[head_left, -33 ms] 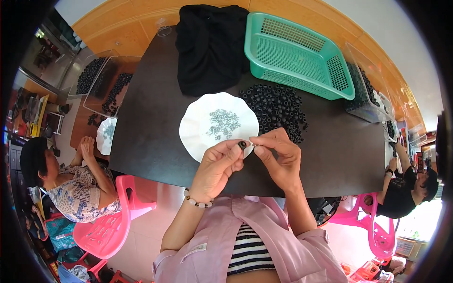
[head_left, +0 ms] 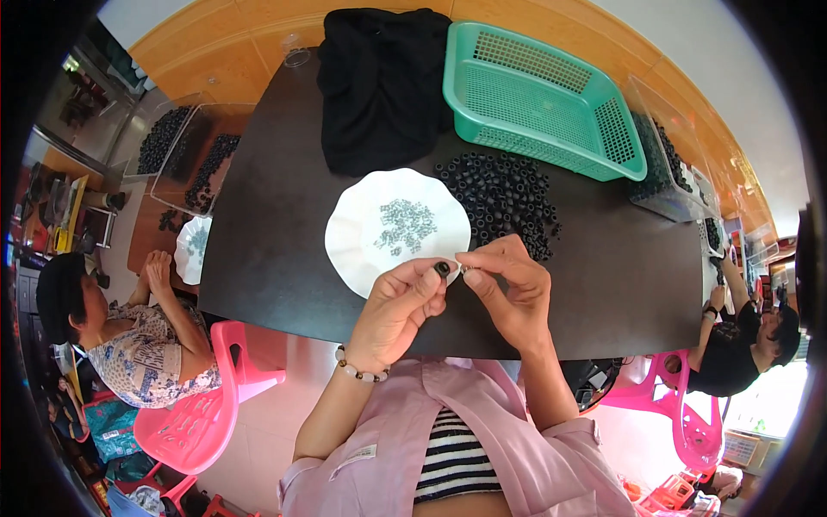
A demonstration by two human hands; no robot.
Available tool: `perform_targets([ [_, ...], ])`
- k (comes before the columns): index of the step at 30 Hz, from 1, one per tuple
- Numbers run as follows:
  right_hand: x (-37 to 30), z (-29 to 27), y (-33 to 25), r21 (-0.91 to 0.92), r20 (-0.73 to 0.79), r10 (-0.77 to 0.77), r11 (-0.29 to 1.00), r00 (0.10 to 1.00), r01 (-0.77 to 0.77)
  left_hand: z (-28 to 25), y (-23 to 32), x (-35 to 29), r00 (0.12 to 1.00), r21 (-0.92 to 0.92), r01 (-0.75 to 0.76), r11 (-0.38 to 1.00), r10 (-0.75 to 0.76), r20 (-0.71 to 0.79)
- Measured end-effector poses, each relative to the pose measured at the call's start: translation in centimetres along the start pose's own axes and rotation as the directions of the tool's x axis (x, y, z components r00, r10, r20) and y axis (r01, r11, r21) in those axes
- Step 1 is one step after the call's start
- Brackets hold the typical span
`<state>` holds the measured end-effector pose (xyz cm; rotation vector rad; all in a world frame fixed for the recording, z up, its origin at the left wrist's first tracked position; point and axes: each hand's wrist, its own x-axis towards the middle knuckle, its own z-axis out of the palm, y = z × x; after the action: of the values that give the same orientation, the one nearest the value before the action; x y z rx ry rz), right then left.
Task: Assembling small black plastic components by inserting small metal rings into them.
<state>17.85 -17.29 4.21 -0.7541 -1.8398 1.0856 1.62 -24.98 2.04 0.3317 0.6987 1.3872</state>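
Over the near edge of one dark table (head_left: 276,250), two bare hands worked close together, the fingertips of each almost meeting those of the other. The left hand (head_left: 403,306) pinched one black ring-shaped piece (head_left: 442,269) between thumb and fingers, its hollow end facing up and outward; the right hand (head_left: 508,289), just beside it, had thumb and forefinger closed on one small shiny bit (head_left: 466,268), which was perhaps metal, though it was too tiny in this view to be sure. One bracelet (head_left: 362,373) of pale and dark beads circled the left wrist. Just beyond the left hand lay one white plate (head_left: 349,237) with a wavy rim, and on it one loose heap of small silvery pieces (head_left: 407,226), too many to count. To the right of the plate spread one pile of black pieces (head_left: 508,202), likewise beyond counting, each much like the one in the left hand. Behind that pile sat one green basket (head_left: 538,99) with perforated walls, and to its left one black cloth (head_left: 379,103) lay crumpled. One clear bin (head_left: 668,185) holding black pieces stood at the table's far right. Two other people sat nearby, one on each side, with one pink chair (head_left: 194,426) visible at the left and another at the right.
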Motion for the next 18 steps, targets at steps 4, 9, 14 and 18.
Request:
perform_targets([
  [4,-0.3,-0.7,-1.2,-0.024,0.025,-0.044,0.999,0.999,0.044,-0.1,-1.1,-0.2,0.997,-0.051,0.015,0.999,-0.011,0.074],
  [9,-0.6,-1.9,-2.3,-0.167,0.043,-0.09,0.981,0.995,0.096,0.5,-1.9,0.1,0.995,0.225,-0.057,0.973,0.037,0.088],
  [14,-1.1,-2.5,-1.3,-0.237,0.108,-0.223,0.941,0.969,0.243,0.6,-2.1,-0.4,1.0,0.35,-0.001,0.937,0.004,-0.008],
  [18,-1.8,-2.6,-1.4,-0.28,0.071,-0.218,0.932,0.973,0.23,0.1,-2.9,-0.1,0.998,0.219,-0.027,0.975,0.016,0.054],
])
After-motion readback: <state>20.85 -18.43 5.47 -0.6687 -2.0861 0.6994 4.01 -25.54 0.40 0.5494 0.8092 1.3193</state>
